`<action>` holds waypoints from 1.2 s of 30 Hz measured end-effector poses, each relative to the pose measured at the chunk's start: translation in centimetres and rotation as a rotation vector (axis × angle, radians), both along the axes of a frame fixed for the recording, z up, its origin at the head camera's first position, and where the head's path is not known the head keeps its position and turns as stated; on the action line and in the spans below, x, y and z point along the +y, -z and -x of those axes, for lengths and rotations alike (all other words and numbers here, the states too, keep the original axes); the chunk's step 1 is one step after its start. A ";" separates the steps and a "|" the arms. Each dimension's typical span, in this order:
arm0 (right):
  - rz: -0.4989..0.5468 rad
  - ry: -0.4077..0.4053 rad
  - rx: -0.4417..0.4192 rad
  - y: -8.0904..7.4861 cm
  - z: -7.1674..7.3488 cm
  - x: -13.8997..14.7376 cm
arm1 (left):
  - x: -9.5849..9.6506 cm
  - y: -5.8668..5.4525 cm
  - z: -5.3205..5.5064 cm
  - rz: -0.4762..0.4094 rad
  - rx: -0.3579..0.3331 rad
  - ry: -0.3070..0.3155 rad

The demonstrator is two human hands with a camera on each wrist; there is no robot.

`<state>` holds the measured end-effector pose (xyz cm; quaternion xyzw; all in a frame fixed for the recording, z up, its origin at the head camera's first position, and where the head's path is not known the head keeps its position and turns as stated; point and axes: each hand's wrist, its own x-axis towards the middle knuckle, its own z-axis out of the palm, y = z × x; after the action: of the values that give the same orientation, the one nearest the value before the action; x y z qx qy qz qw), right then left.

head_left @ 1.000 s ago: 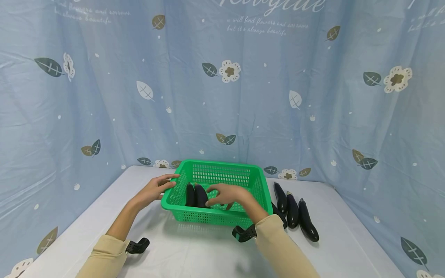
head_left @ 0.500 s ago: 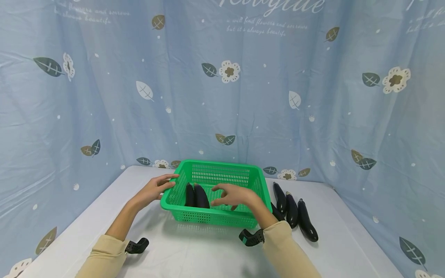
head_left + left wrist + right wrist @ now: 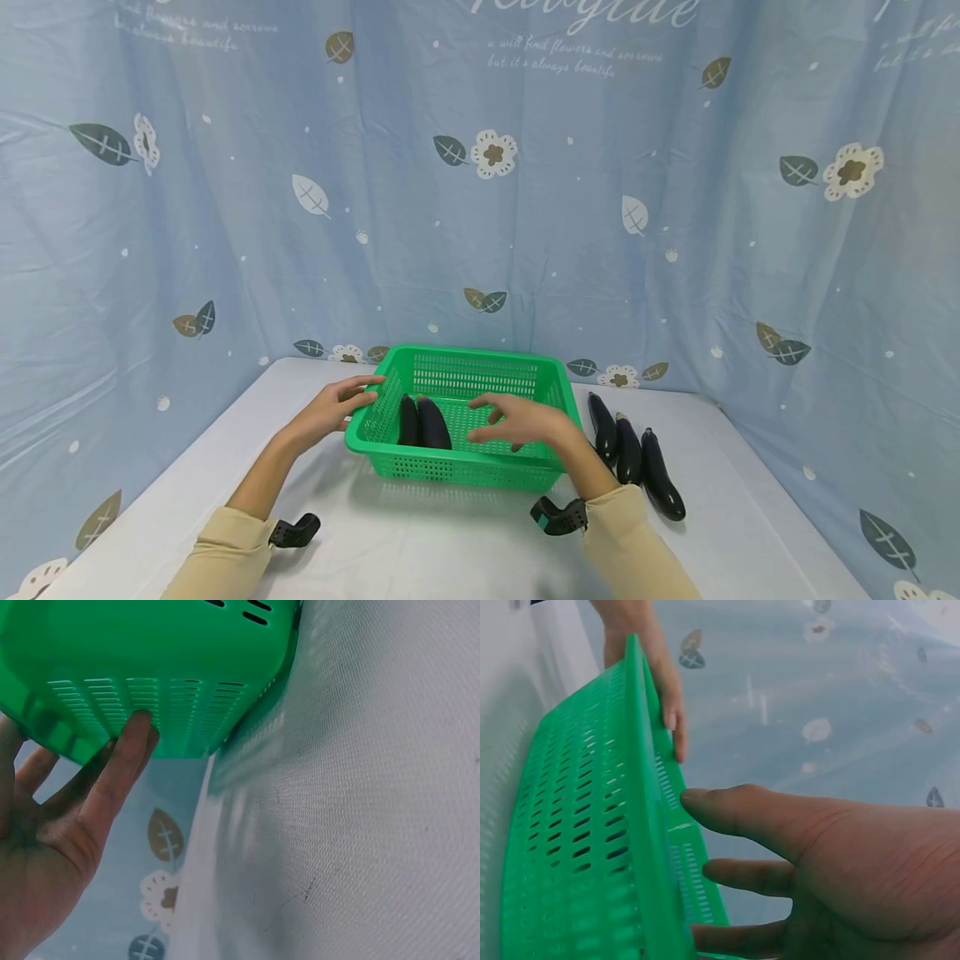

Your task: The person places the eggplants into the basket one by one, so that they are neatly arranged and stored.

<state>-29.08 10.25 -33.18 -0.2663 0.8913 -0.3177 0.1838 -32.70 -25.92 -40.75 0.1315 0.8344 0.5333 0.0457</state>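
A green plastic basket (image 3: 465,473) with slotted walls stands on the table. Inside it, at the left end, two dark purple eggplants lie side by side: a slim one (image 3: 408,421) and a wider one (image 3: 432,423). My left hand (image 3: 330,412) holds the basket's left rim; the left wrist view has its fingers (image 3: 124,765) against the outer wall under the rim. Over the middle of the basket hovers my right hand (image 3: 517,419), fingers spread and nothing in them. From the right wrist, that hand (image 3: 832,877) appears just above the near rim.
Right of the basket, several eggplants lie on the white-covered table (image 3: 420,550): one at the back (image 3: 602,427), one in the middle (image 3: 628,450) and one farthest right (image 3: 660,477). A blue printed curtain (image 3: 570,267) rises behind and at both sides.
My right hand has drawn away to the right from the two eggplants in the basket, its fingers now clear of them. My left hand and the basket have stayed in place.
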 end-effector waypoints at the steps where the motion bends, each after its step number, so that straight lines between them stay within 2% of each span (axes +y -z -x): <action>1: 0.000 0.000 0.000 -0.1 -0.1 0.1 | 0.0 0.0 0.0 -0.003 -0.004 -0.005; 13: 0.038 0.018 0.016 -0.6 -1.3 2.9 | 0.0 0.1 0.1 -0.010 0.001 0.002; 21: 0.084 0.042 -0.002 -0.5 -1.0 5.5 | 0.0 0.1 0.2 -0.019 -0.010 -0.001; 36: 0.089 0.038 0.059 -0.9 -2.1 8.1 | 0.0 0.1 0.0 -0.016 -0.008 0.000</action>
<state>-26.94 18.36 -32.27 -0.2663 0.8862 -0.3526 0.1394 -32.73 -25.88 -40.80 0.1298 0.8299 0.5405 0.0480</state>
